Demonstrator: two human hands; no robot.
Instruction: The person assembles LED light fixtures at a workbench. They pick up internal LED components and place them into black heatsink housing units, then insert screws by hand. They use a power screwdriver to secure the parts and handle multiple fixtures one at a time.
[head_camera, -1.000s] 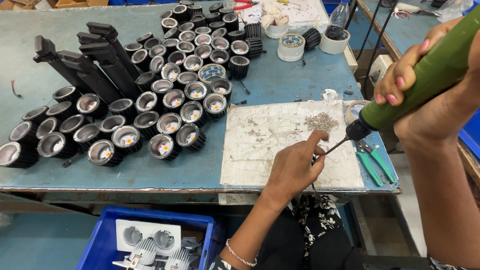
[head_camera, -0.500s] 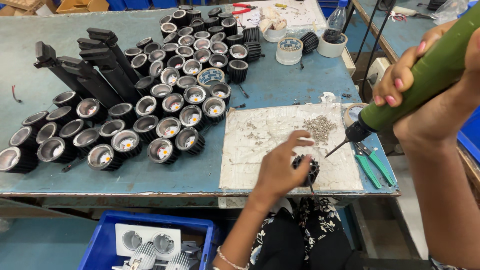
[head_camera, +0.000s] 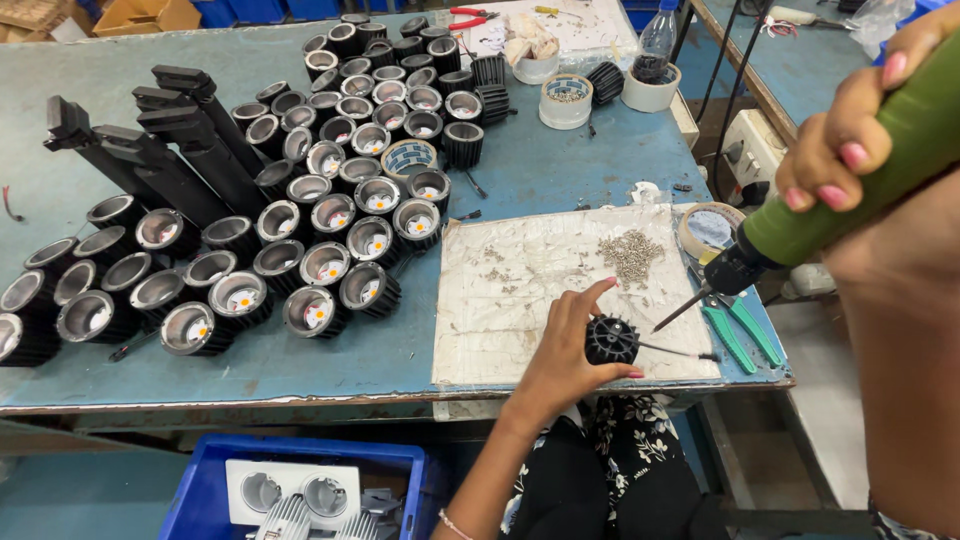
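big blue table (head_camera: 560, 170) w/ lots of round black lamp cups (head_camera: 330, 215) in rows on the left side. dirty white sheet (head_camera: 520, 290) lies near the front edge. right hand (head_camera: 845, 140) is wrapped tight round a green power screwdriver (head_camera: 850, 195), tip just above the sheet. left hand (head_camera: 565, 350) is half open, fingers round a small black ribbed part (head_camera: 611, 340) on the sheet. tiny pile of screws (head_camera: 632, 255) close by.

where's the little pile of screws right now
In the head view, the pile of screws lies on the upper right of the worn paper sheet, beside the tape roll and above the electric screwdriver's tip.
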